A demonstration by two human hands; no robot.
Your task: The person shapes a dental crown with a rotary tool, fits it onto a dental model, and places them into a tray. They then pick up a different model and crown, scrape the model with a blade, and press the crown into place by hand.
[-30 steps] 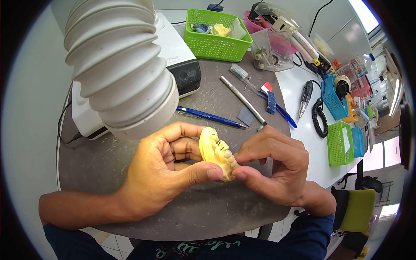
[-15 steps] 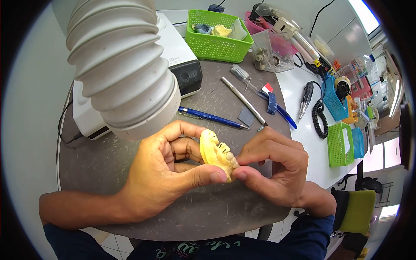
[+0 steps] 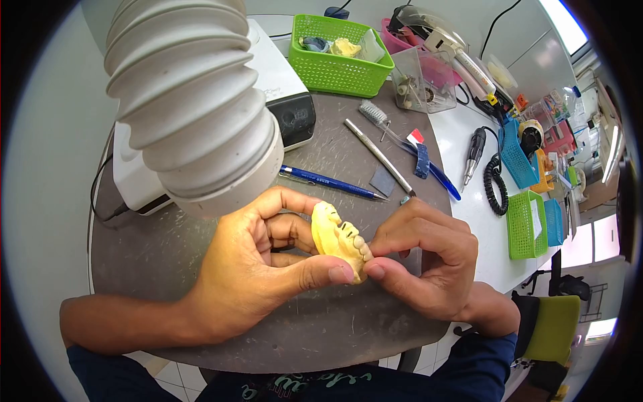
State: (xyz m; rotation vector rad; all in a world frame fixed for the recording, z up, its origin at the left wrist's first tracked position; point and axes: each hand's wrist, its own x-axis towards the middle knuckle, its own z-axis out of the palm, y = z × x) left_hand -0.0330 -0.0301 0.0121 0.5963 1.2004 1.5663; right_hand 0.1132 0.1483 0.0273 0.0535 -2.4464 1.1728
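Note:
A yellow dental cast (image 3: 335, 238) with a row of pale teeth and small dark marks is held up over the grey-brown table. My left hand (image 3: 261, 261) grips it from the left, thumb along its lower edge and fingers behind. On the right, my right hand (image 3: 425, 258) has thumb and index finger pinched at the cast's tooth side. Whether those fingertips hold a small piece or only touch the teeth is hidden. Beyond the hands lie a blue mechanical pencil (image 3: 335, 183) and a metal-handled tool (image 3: 380, 157).
A ribbed white suction hose (image 3: 194, 100) hangs at upper left over a white machine (image 3: 274, 74). Behind stands a green basket (image 3: 341, 70) with casts. A brush (image 3: 374, 112), blue pen (image 3: 443, 182) and grey square (image 3: 382, 181) lie beyond; a handpiece (image 3: 474, 154) is at right.
The cast has turned slightly, showing more of its tooth row. Both hands keep nearly the same place and grip, and the view has shifted a little.

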